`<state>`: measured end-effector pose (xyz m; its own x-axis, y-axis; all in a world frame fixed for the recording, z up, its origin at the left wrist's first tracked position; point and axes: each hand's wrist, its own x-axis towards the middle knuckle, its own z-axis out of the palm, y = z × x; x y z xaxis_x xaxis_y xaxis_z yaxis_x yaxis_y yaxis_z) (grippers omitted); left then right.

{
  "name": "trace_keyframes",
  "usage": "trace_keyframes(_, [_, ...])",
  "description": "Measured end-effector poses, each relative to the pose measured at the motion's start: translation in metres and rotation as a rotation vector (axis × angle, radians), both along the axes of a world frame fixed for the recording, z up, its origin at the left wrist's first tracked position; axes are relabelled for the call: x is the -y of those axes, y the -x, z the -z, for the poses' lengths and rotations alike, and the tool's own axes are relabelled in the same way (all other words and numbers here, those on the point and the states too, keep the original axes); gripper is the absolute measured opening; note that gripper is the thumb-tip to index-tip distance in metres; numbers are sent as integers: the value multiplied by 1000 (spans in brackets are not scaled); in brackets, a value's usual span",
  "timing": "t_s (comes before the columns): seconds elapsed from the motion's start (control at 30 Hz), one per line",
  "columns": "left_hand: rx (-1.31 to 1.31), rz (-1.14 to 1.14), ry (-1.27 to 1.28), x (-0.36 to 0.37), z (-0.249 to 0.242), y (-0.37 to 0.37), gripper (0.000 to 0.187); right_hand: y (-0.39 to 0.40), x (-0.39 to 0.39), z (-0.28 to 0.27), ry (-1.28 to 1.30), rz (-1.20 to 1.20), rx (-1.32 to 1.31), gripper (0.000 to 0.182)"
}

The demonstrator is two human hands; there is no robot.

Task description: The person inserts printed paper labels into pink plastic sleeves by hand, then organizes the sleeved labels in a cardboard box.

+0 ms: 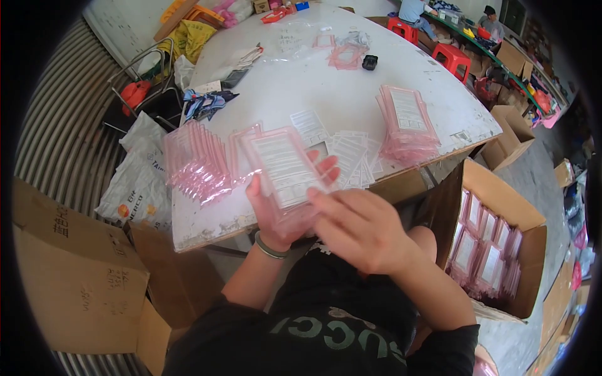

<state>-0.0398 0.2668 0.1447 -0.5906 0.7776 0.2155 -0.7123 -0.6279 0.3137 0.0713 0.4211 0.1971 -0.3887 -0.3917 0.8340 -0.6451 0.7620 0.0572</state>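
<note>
My left hand (276,213) is wrapped round the lower part of several clear pink-edged pouches (282,166), the top one showing a white printed card. Over their lower right edge, my right hand (360,229) has its fingers bent and pressed together at the card's corner; whatever lies between the fingertips is too small to tell. Loose printed cards (348,153) are spread on the table behind my hands. Left of them lies a fanned row of pink pouches (197,160). A stack of pouches with cards (407,122) rests at the table's right side.
The white table (276,88) has a worn front edge. An open carton (533,250) at right holds filled pouches. Another carton (75,276) stands at left near a white sack (141,178). A black object (370,62) lies farther back. Two people sit at a far table.
</note>
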Motion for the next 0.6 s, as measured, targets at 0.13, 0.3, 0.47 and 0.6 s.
trace_keyframes(0.13, [-299,58,438,-13,-32,10,98,-4,-35,-7,86,202,-4,32])
trace_keyframes(0.3, [-1268,-908,1297,-2,-3,121,79,-3,-116,-29,-77,614,-220,32])
trace_keyframes(0.47, [-1387,-616,2261,39,47,212,84,26,-172,34,-40,686,106,37])
trace_keyframes(0.6, [-1457,-651,2464,43,53,204,92,20,-150,26,4,802,70,41])
